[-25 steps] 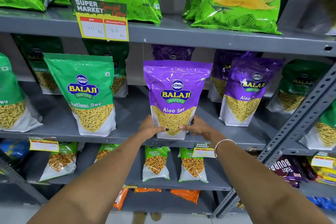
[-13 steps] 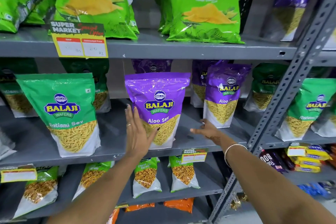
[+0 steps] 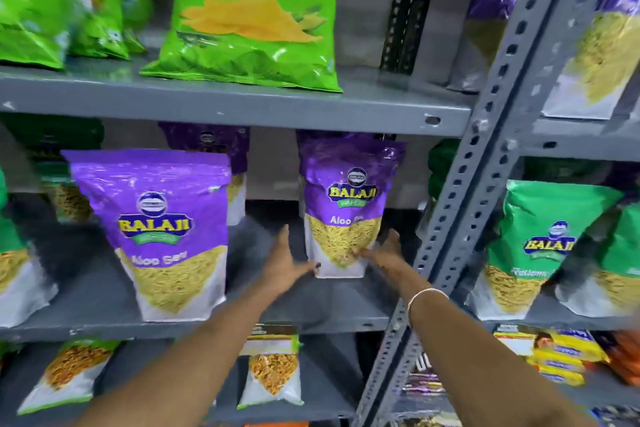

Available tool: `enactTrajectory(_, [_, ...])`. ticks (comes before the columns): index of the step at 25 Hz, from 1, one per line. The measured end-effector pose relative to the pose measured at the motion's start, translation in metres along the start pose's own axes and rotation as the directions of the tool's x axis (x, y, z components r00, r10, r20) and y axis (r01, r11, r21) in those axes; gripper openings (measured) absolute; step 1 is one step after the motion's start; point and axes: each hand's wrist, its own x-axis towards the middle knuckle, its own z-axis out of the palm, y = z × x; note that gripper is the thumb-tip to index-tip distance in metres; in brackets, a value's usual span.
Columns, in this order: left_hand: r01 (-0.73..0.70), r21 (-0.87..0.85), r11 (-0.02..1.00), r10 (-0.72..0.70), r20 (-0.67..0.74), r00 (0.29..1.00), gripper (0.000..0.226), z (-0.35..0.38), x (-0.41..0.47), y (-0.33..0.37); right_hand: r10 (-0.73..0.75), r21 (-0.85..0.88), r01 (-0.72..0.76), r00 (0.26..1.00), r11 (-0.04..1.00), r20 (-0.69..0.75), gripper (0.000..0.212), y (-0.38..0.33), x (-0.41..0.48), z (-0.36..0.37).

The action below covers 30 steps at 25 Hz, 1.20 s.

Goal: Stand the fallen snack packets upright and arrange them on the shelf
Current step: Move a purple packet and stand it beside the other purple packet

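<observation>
A purple Balaji Aloo Sev packet (image 3: 346, 191) stands upright towards the right of the grey middle shelf (image 3: 311, 308). My right hand (image 3: 384, 253) grips its lower right corner, thumb across the front. At its lower left corner is my left hand (image 3: 287, 263), fingers spread and pointing up, with only the thumb touching the packet. A larger-looking purple Aloo Sev packet (image 3: 156, 218) stands upright on its own at the shelf's front left. More purple packets stand behind both, mostly hidden.
A grey perforated upright post (image 3: 485, 184) rises just right of my right hand. Green Ratlami Sev packets (image 3: 540, 246) stand beyond it. Green Crunchem bags (image 3: 249, 28) sit on the shelf above, and small packets (image 3: 273, 371) on the shelf below.
Both hands let go of the left purple packet, which stays upright, and moved right to the second purple packet. The view swung right and upward.
</observation>
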Motion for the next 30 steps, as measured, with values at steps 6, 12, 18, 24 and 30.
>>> enactTrajectory(6, [0.248,-0.26,0.933,-0.248,0.034,0.968,0.062,0.037,0.038,0.008,0.047,0.127,-0.063,0.991,0.99,0.127,0.09,0.036,0.049,0.003])
enactTrajectory(12, [0.239,-0.174,0.955,-0.246,-0.019,0.969,0.049,0.038,0.035,0.006,0.103,0.197,-0.141,0.976,0.97,0.19,0.063,0.028,0.035,-0.001])
enactTrajectory(18, [0.26,-0.107,0.96,-0.263,-0.011,0.965,0.048,0.036,0.004,0.004,0.113,0.182,-0.163,0.96,0.97,0.255,0.098,0.045,0.023,-0.006])
enactTrajectory(24, [0.267,0.013,0.964,-0.266,-0.028,0.963,0.047,0.034,-0.027,0.013,0.064,0.111,-0.11,0.934,0.988,0.352,0.132,0.041,-0.011,-0.013])
enactTrajectory(30, [0.279,0.068,0.958,-0.276,-0.051,0.96,0.049,0.035,-0.041,0.018,0.156,0.028,-0.177,0.922,0.984,0.355,0.069,0.031,-0.027,-0.018])
